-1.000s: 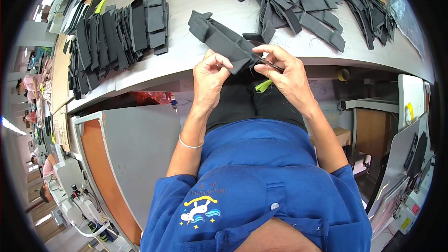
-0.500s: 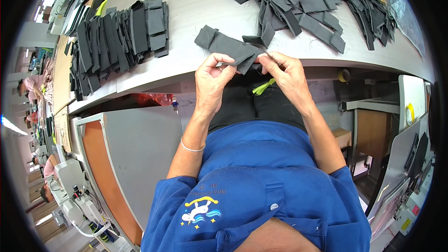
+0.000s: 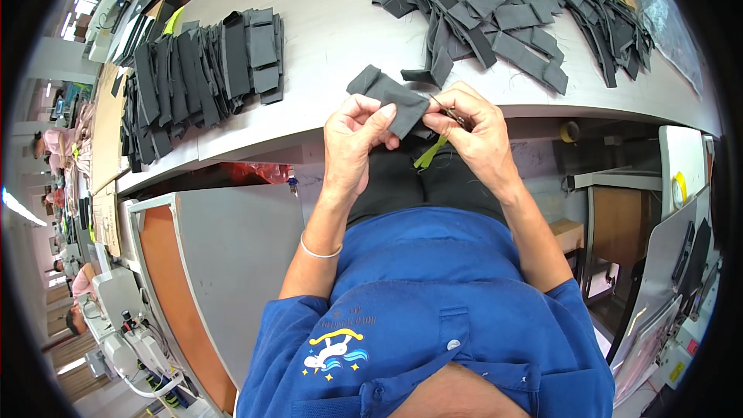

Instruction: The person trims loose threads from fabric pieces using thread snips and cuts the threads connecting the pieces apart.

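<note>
My left hand [image 3: 357, 133] pinches a dark grey folded fabric strip [image 3: 398, 104] between thumb and fingers, just in front of the table's near edge. My right hand [image 3: 474, 130] is closed at the strip's right corner, its thumb and fingertips meeting there. A slim dark pointed tool [image 3: 458, 118] shows among the right fingers; its exact kind is mostly hidden by them. The strip's far end, with a folded tab, points away to the left. Below the hands a yellow-green ribbon [image 3: 428, 155] lies against my dark trousers.
On the pale table [image 3: 325, 23], a neat row of dark strips [image 3: 197, 70] stands at the left. A loose pile [image 3: 480, 15] lies at the far middle, with another pile [image 3: 592, 15] at right. A grey cabinet [image 3: 240, 255] stands below left; sewing machines [image 3: 124, 317] are farther left.
The strip has been turned and folded, its broad face now toward me and its far end shifted right. The right fingers have closed in at its corner, and the tool's tip shows less.
</note>
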Action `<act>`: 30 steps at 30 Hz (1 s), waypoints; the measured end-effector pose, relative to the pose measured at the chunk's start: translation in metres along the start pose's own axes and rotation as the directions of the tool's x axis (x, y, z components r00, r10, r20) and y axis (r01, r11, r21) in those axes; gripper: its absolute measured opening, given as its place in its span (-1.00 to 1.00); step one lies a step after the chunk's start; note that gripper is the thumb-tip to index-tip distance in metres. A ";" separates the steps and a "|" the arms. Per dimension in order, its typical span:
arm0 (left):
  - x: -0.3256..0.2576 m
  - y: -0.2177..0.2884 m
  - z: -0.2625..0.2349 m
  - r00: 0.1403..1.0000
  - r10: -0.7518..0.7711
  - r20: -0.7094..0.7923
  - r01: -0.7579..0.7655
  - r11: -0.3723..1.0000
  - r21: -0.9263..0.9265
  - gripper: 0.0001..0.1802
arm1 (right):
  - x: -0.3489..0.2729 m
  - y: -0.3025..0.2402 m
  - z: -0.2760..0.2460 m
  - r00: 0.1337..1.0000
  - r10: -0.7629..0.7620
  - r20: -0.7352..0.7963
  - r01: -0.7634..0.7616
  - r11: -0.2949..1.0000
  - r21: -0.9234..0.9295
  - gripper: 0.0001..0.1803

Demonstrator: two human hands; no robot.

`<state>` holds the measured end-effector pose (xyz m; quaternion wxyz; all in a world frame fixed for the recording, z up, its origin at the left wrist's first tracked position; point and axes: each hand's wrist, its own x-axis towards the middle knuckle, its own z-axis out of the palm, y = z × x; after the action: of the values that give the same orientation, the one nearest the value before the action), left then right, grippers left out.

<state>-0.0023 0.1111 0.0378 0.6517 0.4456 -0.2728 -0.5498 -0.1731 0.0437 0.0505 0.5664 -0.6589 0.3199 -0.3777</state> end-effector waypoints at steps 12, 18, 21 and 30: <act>-0.015 0.064 0.019 0.995 0.090 0.049 -0.101 0.802 0.589 -0.83 | 0.004 -0.038 -0.002 0.934 -0.353 0.060 0.358 0.917 -0.176 -0.86; -0.013 0.071 0.018 0.883 0.235 0.407 -0.428 0.758 0.491 -0.65 | 0.007 -0.035 -0.004 0.998 -0.052 0.042 0.045 0.988 0.149 -0.87; -0.014 0.047 0.029 0.920 0.123 0.372 -0.280 0.871 0.404 -0.64 | 0.009 -0.036 0.002 0.999 -0.040 0.033 0.032 0.974 0.223 -0.84; -0.009 0.028 0.017 0.961 -0.072 0.267 0.070 0.997 0.019 -0.69 | 0.018 -0.029 -0.019 0.934 -0.356 -0.009 0.313 0.833 -0.456 -0.64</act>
<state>-0.0054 0.1152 0.0710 0.5867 0.3800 -0.3446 -0.6266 -0.1809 0.0233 0.0831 0.3092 -0.7986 0.3039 -0.4175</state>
